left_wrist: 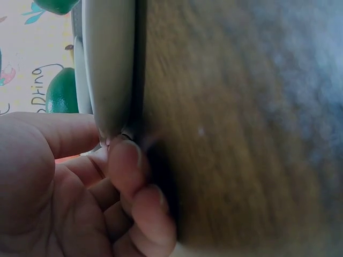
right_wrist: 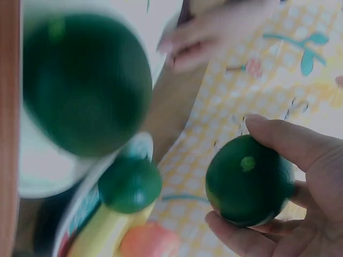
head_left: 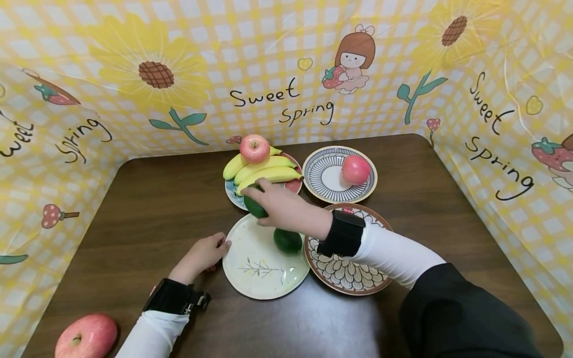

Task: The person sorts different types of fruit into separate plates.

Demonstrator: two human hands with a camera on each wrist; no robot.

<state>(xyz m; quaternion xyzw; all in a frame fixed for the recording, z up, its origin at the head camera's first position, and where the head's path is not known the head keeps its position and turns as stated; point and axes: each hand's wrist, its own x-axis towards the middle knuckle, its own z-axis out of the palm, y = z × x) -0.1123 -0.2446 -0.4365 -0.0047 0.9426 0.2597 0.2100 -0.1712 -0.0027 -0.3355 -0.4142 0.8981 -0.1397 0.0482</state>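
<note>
My right hand [head_left: 284, 209] grips a dark green avocado [right_wrist: 249, 179] between thumb and fingers, above the far edge of the cream plate [head_left: 250, 278]. A second avocado [head_left: 288, 241] lies on that plate, right of its middle. In the right wrist view, another avocado [right_wrist: 130, 184] sits on the fruit plate [head_left: 230, 191] beside the bananas [head_left: 268, 174]; my hand mostly hides it from the head view. A red apple [head_left: 254, 148] rests on top of the bananas. My left hand [head_left: 201, 258] pinches the cream plate's left rim, thumb above and curled fingers at the underside.
A blue-lined plate [head_left: 320, 174] at the back right bears a pinkish-red fruit [head_left: 355, 170]. Beneath my right forearm lies a brown-rimmed petal-patterned plate [head_left: 353, 278]. Another apple [head_left: 87, 335] is at the table's near left. Patterned yellow cloth [head_left: 268, 59] walls in the table.
</note>
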